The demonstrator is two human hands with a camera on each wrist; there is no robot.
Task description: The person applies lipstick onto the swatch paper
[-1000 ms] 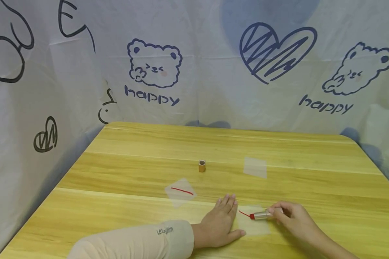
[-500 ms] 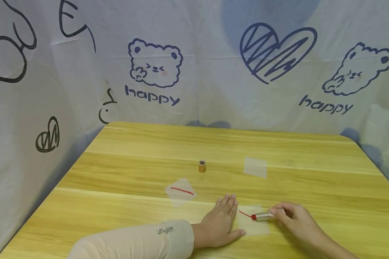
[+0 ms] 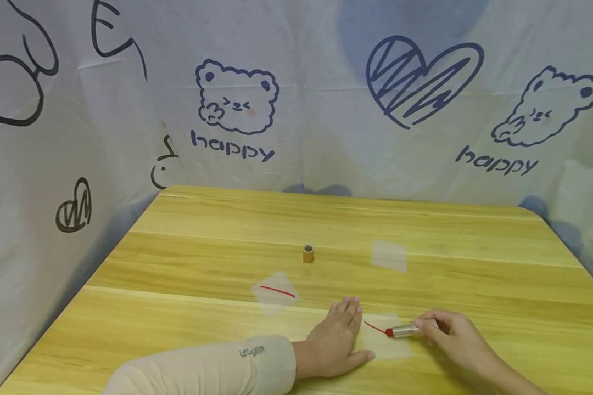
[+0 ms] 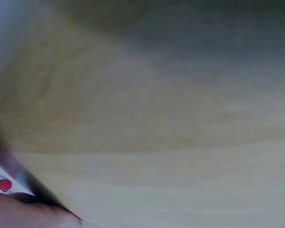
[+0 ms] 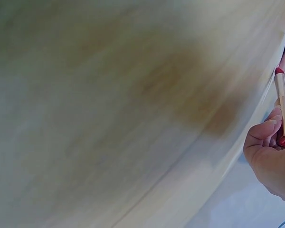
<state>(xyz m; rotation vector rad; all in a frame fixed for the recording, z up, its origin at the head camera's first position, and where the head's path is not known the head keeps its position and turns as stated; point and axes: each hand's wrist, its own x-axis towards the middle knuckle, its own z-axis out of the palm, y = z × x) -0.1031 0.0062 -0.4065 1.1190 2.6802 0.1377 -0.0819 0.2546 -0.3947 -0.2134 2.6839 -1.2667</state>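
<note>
My right hand (image 3: 452,332) pinches a lipstick (image 3: 407,329) between thumb and fingers, its red tip pointing left. That tip meets the end of a thin red line on a translucent square of paper (image 3: 390,350). In the right wrist view the lipstick (image 5: 281,90) shows a pale metallic tube and a red base. My left hand (image 3: 333,340) lies flat with straight fingers, over the left edge of the same paper. Only its thumb side (image 4: 33,213) shows in the left wrist view, with the round red lipstick tip (image 4: 5,185) beyond.
An upright golden lipstick cap (image 3: 308,254) stands further back on the wooden table (image 3: 202,219). Left of the hands lies another paper square (image 3: 272,302) bearing a red stroke. A plain square (image 3: 389,255) lies behind, to the right. Patterned cloth (image 3: 321,126) hangs behind the table.
My right hand has drawn the lipstick slightly right and toward me, and the red line has grown longer behind its tip. My left hand has stayed in place.
</note>
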